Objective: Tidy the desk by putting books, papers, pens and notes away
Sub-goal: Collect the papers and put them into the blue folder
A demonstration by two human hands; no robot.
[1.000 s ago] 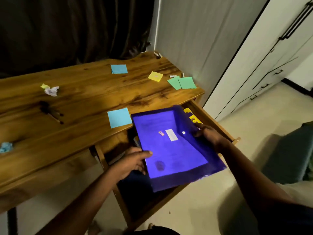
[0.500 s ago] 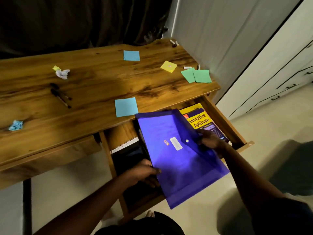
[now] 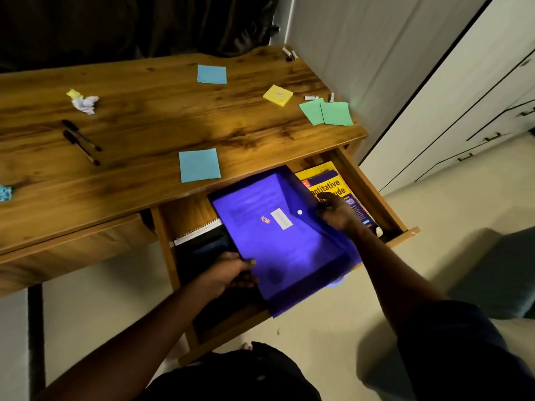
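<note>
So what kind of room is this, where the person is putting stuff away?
Probably a bedroom or home study: a long wooden desk with an open drawer holding a yellow book, tall white wardrobe doors beside it, and a dark curtain behind.

Background only: dark curtain [image 3: 130, 24] hung across the far side, its folds running to the far-right corner. Plain off-white wall [image 3: 362, 53] ran down the right. Further right stood a white wardrobe [image 3: 477, 82] with thin black seams, and dark bar handles [image 3: 492, 137] sat on its lower drawer fronts. Pale beige floor [image 3: 333, 328] covered the near area. Teal upholstered seat [image 3: 498, 270] sat near right, cut off by the frame edge.
</note>
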